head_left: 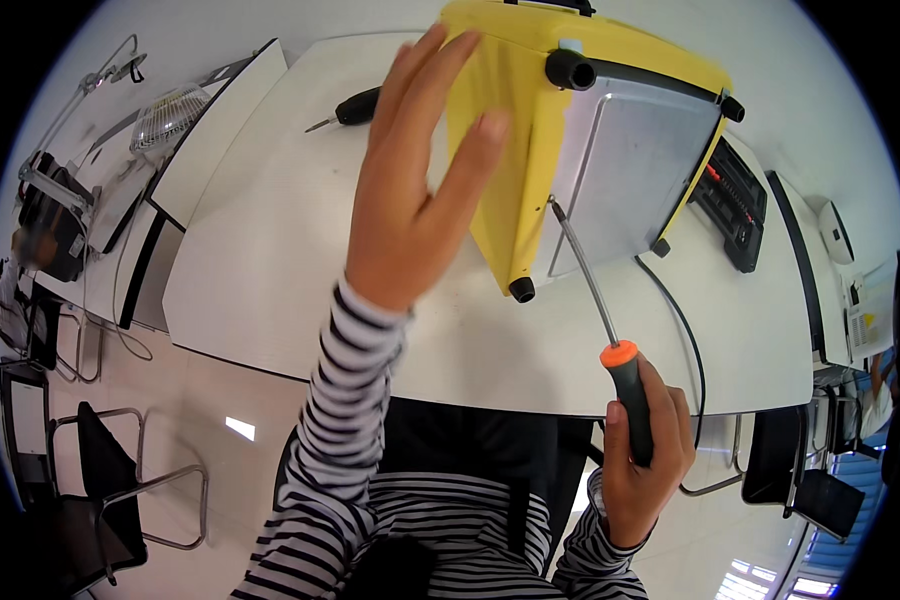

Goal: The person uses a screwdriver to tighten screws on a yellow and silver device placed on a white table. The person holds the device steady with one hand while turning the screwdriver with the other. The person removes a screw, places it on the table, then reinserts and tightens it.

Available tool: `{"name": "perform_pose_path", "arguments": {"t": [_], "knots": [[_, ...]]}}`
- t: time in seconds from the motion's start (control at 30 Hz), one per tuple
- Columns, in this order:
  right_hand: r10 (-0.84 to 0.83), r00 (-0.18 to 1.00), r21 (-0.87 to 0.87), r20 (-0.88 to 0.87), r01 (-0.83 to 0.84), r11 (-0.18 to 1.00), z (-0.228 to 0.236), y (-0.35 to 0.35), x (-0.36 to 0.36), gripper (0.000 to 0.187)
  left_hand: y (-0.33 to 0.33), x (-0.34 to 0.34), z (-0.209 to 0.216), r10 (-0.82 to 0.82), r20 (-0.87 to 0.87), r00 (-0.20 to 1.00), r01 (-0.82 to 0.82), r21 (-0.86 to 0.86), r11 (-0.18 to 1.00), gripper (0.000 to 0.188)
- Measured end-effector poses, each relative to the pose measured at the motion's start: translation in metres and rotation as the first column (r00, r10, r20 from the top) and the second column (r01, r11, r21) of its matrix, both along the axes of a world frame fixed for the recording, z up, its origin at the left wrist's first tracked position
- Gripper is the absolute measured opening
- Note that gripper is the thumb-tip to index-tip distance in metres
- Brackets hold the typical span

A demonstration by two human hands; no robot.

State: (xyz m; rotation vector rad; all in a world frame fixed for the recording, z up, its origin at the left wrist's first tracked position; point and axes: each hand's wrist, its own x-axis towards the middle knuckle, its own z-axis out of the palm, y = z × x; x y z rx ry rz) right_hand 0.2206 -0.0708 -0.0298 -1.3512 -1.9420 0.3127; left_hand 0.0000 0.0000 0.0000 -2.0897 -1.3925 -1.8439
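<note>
A yellow appliance (505, 90) stands tipped on the white table, its grey metal base plate (640, 160) facing me. Black feet, one of them a thick foot (572, 70), stick out at the corners of the base. My right hand (660, 450) is closed round the grey and orange handle of a long screwdriver (590, 280). Its tip meets a small screw at the edge of the plate. With fingers spread, my left hand (405, 210) is at the appliance's yellow left side; whether it touches cannot be told.
Behind my left hand lies a black-handled screwdriver (358, 107) on the table (260, 230). An open black tool case (735, 210) is right of the appliance, and a black cable (688, 325) runs over the near edge. Chairs (110, 470) stand on both sides.
</note>
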Motion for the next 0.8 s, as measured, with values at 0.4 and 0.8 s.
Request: {"name": "perform_pose_path", "arguments": {"t": [0.4,0.8], "knots": [[-0.241,0.91,0.463,0.338,0.062,0.884,0.002,0.008,-0.003,0.041,0.032,0.001,0.023,-0.052,-0.145,0.988,0.06,0.052,0.997,0.036],[0.007,0.693,-0.345,-0.721,-0.368,0.863,-0.004,0.018,0.001,0.033,0.044,0.004,0.015,-0.124,-0.06,0.99,0.134,0.216,0.967,0.028]]}}
